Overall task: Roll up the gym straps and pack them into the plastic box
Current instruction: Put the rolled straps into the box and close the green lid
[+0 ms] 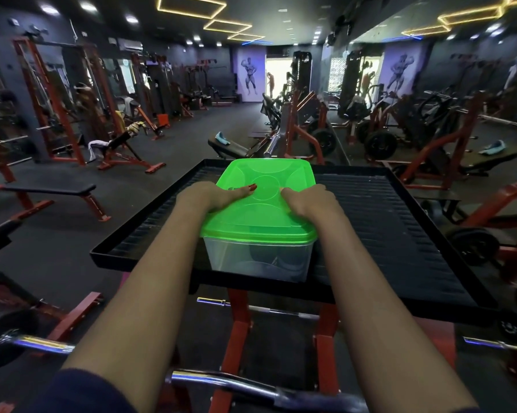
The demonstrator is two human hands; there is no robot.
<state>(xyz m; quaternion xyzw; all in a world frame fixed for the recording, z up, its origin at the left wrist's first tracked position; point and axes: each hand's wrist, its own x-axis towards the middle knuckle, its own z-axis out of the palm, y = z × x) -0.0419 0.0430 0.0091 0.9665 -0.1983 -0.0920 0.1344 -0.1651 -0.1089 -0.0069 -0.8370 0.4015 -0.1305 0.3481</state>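
Note:
A clear plastic box (258, 259) with a green lid (263, 201) stands on a black ribbed platform (379, 228). Dark rolled straps (266, 259) show dimly through the box's clear front wall. My left hand (212, 196) lies flat on the lid's left side, fingers stretched toward the middle. My right hand (308, 199) presses on the lid's right side with its fingers bent downward. Both hands are on top of the lid, which sits down on the box.
The platform has a raised rim (150, 222) and stands on a red frame (239, 320). A chrome bar (221, 380) crosses close below me. Benches (51, 190), racks and weight plates (475, 245) fill the gym floor around.

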